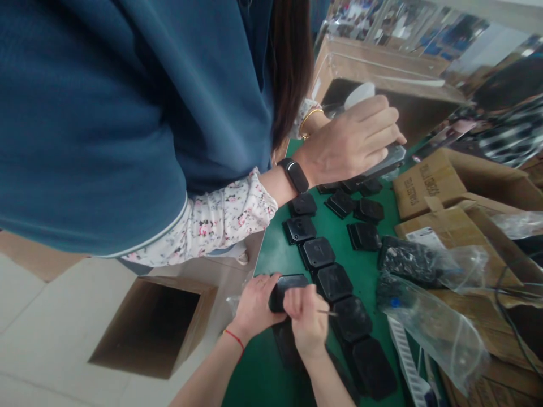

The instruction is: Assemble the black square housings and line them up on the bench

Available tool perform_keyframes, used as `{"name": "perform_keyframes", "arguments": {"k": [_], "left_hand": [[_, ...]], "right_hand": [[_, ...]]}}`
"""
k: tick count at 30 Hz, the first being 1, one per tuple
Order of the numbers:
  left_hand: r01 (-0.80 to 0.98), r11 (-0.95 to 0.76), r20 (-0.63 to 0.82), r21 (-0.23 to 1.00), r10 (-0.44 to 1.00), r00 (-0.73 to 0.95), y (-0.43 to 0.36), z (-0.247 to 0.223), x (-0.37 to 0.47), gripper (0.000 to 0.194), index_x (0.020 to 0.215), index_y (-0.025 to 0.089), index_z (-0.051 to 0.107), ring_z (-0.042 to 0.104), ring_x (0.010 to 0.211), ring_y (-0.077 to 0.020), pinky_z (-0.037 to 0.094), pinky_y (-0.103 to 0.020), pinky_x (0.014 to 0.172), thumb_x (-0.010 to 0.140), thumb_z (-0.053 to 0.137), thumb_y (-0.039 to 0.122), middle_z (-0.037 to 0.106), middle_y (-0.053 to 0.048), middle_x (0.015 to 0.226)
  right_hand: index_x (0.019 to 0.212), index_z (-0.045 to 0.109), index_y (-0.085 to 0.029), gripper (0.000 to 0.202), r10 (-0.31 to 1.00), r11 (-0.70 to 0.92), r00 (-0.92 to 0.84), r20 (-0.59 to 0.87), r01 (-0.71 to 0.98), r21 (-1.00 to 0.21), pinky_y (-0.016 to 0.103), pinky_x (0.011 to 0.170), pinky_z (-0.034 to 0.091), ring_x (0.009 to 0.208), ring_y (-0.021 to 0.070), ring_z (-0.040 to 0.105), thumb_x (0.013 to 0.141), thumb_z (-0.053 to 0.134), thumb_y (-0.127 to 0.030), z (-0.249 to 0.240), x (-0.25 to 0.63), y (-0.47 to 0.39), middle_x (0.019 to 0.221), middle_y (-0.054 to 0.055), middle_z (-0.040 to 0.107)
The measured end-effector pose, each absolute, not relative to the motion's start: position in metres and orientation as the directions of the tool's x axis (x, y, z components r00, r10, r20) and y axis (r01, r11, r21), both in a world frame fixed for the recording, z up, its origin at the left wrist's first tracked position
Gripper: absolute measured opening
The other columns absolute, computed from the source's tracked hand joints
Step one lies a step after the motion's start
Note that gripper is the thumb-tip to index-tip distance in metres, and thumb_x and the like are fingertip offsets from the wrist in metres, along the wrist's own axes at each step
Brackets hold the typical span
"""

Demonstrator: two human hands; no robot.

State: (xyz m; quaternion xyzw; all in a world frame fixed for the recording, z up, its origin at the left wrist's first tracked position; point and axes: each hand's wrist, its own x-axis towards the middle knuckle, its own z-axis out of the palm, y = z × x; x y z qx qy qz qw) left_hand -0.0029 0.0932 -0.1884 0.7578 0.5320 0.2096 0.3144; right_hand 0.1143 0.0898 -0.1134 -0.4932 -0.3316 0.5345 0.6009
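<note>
**While the left hand (255, 299) grips the case (292, 280), the tool (327, 312) points away from it**

Although both hands are close to the black case, the left has the clearer claim on it. That hand is closed round the case's left end, fingers toward the far edge and thumb toward the near one. The case lies just right of the left palm, above the green table (265, 384), its far edge in plain sight.

The right hand (309, 319) is a narrow fist in front of the case's near right corner; whether its knuckles touch the case, I cannot tell. It holds a thin tool whose shaft sticks out to the right, so the bare end faces the row of cases (335, 281) instead of the held one. That end seems to lie at the edge of the nearest case in the row, contact unclear.

With the fist covering a corner, the held case's long axis is uncertain; the visible part runs roughly left to right, across the line of the forearms.

A co-worker's hand (345, 141) is farther off, beyond the row's far end.
</note>
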Motion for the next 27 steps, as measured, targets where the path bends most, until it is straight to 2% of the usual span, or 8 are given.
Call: {"name": "perform_keyframes", "arguments": {"k": [2,4,7,11,17,19,24,27], "left_hand": [[0.671,-0.245,0.0,0.7,0.939,0.343,0.094,-0.188,-0.003,0.072,0.131,0.015,0.051,0.061,0.109,-0.0326,0.049,-0.051,0.102,0.065,0.075,0.031,0.065,-0.014,0.118],[0.667,-0.241,-0.013,0.704,0.936,0.352,0.094,-0.187,-0.003,0.07,0.129,0.015,0.052,0.061,0.106,-0.0318,0.051,-0.05,0.099,0.065,0.075,0.032,0.065,-0.013,0.114],[0.669,-0.231,-0.046,0.706,0.928,0.369,0.095,-0.185,-0.003,0.071,0.126,0.016,0.054,0.061,0.1,-0.0312,0.053,-0.049,0.093,0.062,0.079,0.034,0.066,-0.011,0.107],[0.672,-0.23,-0.025,0.704,0.938,0.347,0.093,-0.187,-0.003,0.075,0.128,0.016,0.053,0.061,0.106,-0.032,0.051,-0.049,0.099,0.061,0.08,0.033,0.065,-0.013,0.115],[0.668,-0.235,-0.015,0.706,0.938,0.346,0.092,-0.19,-0.002,0.074,0.129,0.016,0.053,0.062,0.109,-0.0332,0.051,-0.051,0.1,0.061,0.079,0.032,0.066,-0.013,0.117],[0.665,-0.236,-0.002,0.708,0.942,0.337,0.092,-0.192,-0.002,0.076,0.13,0.017,0.052,0.062,0.108,-0.0334,0.051,-0.051,0.1,0.061,0.079,0.033,0.066,-0.013,0.117],[0.682,-0.241,0.004,0.691,0.944,0.33,0.091,-0.193,-0.002,0.075,0.131,0.016,0.053,0.062,0.111,-0.0328,0.05,-0.052,0.103,0.061,0.077,0.029,0.066,-0.014,0.119],[0.704,-0.24,0.01,0.669,0.949,0.314,0.09,-0.192,-0.001,0.075,0.131,0.016,0.053,0.063,0.111,-0.0334,0.051,-0.052,0.102,0.061,0.078,0.03,0.067,-0.014,0.119]], "right_hand": [[0.045,0.036,-0.022,0.061,0.979,-0.103,0.153,-0.132,-0.183,-0.978,0.032,0.047,0.021,0.043,0.0095,0.03,0.095,0.05,-0.054,-0.121,0.108,0.085,0.043,-0.005,0.033],[0.045,0.031,-0.023,0.063,0.967,-0.132,0.179,-0.18,-0.249,-0.959,0.032,0.045,0.018,0.041,0.009,0.025,0.096,0.047,-0.056,-0.125,0.106,0.087,0.042,-0.006,0.027],[0.046,0.027,-0.024,0.063,0.949,-0.09,0.242,-0.201,-0.404,-0.91,0.03,0.042,0.016,0.04,0.0084,0.02,0.095,0.048,-0.058,-0.123,0.108,0.092,0.042,-0.008,0.022],[0.046,0.03,-0.023,0.063,0.957,-0.151,0.174,-0.233,-0.384,-0.911,0.03,0.042,0.016,0.039,0.0079,0.023,0.093,0.052,-0.058,-0.122,0.108,0.092,0.041,-0.007,0.025],[0.046,0.028,-0.023,0.063,0.949,-0.141,0.201,-0.242,-0.414,-0.899,0.031,0.042,0.013,0.039,0.0076,0.02,0.092,0.053,-0.059,-0.125,0.107,0.091,0.042,-0.008,0.022],[0.047,0.028,-0.023,0.063,0.954,-0.138,0.189,-0.233,-0.413,-0.9,0.031,0.042,0.015,0.04,0.0082,0.021,0.094,0.048,-0.058,-0.127,0.109,0.092,0.042,-0.008,0.023],[0.047,0.036,-0.022,0.06,0.988,-0.108,0.098,-0.123,-0.143,-0.984,0.033,0.049,0.02,0.044,0.0098,0.028,0.099,0.042,-0.053,-0.137,0.115,0.086,0.045,-0.005,0.032],[0.047,0.035,-0.023,0.061,0.986,-0.107,0.119,-0.121,-0.117,-0.987,0.034,0.05,0.02,0.044,0.0103,0.028,0.1,0.037,-0.054,-0.141,0.114,0.081,0.045,-0.004,0.032]]}}
